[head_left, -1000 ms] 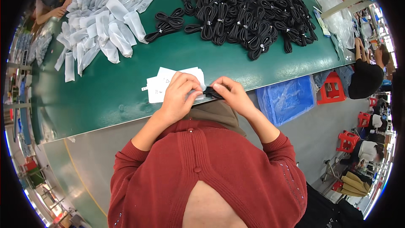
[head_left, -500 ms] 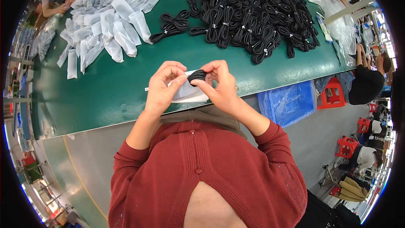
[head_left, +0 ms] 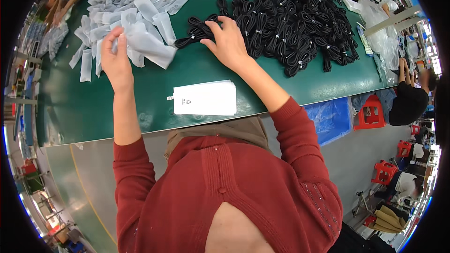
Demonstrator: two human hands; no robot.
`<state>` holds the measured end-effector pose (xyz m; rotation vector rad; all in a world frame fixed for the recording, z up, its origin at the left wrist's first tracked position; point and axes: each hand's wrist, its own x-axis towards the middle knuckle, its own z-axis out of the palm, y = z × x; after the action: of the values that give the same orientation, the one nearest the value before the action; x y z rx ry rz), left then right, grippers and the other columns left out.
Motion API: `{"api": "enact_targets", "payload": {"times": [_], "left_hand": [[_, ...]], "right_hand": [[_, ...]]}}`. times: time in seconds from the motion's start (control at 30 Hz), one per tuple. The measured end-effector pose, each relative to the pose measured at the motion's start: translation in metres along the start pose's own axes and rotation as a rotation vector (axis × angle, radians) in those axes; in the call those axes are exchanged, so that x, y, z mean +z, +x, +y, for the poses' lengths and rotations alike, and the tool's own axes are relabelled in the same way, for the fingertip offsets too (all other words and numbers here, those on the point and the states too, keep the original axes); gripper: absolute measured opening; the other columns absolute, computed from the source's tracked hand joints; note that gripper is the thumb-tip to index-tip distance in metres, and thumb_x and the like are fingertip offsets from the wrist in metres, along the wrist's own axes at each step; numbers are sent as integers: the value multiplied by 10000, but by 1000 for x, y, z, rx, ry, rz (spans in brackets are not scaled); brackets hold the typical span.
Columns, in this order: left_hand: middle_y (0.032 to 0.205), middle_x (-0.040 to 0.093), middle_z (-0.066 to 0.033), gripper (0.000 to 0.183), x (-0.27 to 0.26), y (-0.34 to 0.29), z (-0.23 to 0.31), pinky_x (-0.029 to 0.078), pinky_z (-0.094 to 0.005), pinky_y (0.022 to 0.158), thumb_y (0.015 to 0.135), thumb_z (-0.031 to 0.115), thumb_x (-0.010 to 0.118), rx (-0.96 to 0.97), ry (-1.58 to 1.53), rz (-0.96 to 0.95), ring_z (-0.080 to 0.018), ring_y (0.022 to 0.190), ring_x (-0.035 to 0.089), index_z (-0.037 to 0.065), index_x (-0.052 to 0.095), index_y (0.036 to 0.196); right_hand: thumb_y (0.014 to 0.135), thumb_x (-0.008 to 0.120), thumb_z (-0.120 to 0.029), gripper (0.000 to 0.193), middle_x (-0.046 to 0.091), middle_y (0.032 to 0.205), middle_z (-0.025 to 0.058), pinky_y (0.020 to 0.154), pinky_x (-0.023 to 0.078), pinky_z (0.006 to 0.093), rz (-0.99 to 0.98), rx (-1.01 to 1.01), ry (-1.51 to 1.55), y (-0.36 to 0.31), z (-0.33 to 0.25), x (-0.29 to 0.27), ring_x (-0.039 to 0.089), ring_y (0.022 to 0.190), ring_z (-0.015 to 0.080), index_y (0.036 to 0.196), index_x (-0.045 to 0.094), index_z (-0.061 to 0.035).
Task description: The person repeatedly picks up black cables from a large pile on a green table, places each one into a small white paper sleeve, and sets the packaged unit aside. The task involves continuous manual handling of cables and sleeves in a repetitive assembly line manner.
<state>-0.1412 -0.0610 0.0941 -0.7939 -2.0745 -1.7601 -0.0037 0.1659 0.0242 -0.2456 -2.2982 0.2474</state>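
My left hand (head_left: 117, 61) is raised at the near side of a pile of frosted bags (head_left: 110, 0), thumb and fingers a little apart. Just right of its thumb, a blurred frosted bag (head_left: 152, 49) appears loose over the pile's near edge. My right hand (head_left: 228, 44) reaches forward with thumb and fingers spread around the near end of a black cable bundle (head_left: 197, 29); whether the fingertips touch it I cannot tell. Between my forearms, a stack of flat white bags (head_left: 205, 99) lies by the table's front edge.
A big heap of tied black cables (head_left: 290, 18) covers the back right of the green table (head_left: 93, 117). Beyond the front edge stand a blue lined bin (head_left: 330, 119) and a red stool (head_left: 371, 112). Other people sit at the far left and right.
Both hands were together over the white bags with a black cable coil. They have since parted: the left went forward left to the bag pile, the right forward to the loose cable bundles.
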Motion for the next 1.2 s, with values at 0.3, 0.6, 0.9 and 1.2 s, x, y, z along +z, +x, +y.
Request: {"api": "enact_targets", "payload": {"times": [0.3, 0.6, 0.9, 1.2], "left_hand": [[936, 614, -111, 253, 59, -133, 28, 498, -349, 792, 773, 36, 743, 329, -36, -771, -286, 893, 607, 45, 660, 1013], [844, 593, -97, 124, 75, -172, 19, 492, -384, 708, 775, 67, 728, 273, 74, -901, -294, 794, 596, 43, 623, 837], [819, 574, -23, 62, 70, -166, 21, 406, -253, 659, 854, 24, 687, -286, -192, -875, -107, 718, 479, 8, 627, 860], [889, 604, -43, 84, 65, -164, 33, 443, -289, 721, 827, 22, 702, -65, -276, -891, -159, 760, 530, 28, 629, 866]], "right_hand": [[898, 629, -134, 168, 657, 797, 158, 686, 510, 401, 19, 167, 181, -6, 14, 1, 636, 757, 320, 992, 617, 5], [943, 576, -64, 164, 622, 776, 118, 616, 476, 298, -101, 723, 662, -112, -10, -124, 595, 649, 170, 1064, 662, 7], [884, 635, -19, 164, 647, 848, 113, 617, 475, 291, -175, 479, 443, -162, -23, -169, 598, 673, 199, 1042, 675, 3], [967, 588, -136, 192, 643, 804, 18, 573, 464, 240, -514, 1109, 971, -162, -18, -163, 557, 615, 88, 1066, 682, 0]]}}
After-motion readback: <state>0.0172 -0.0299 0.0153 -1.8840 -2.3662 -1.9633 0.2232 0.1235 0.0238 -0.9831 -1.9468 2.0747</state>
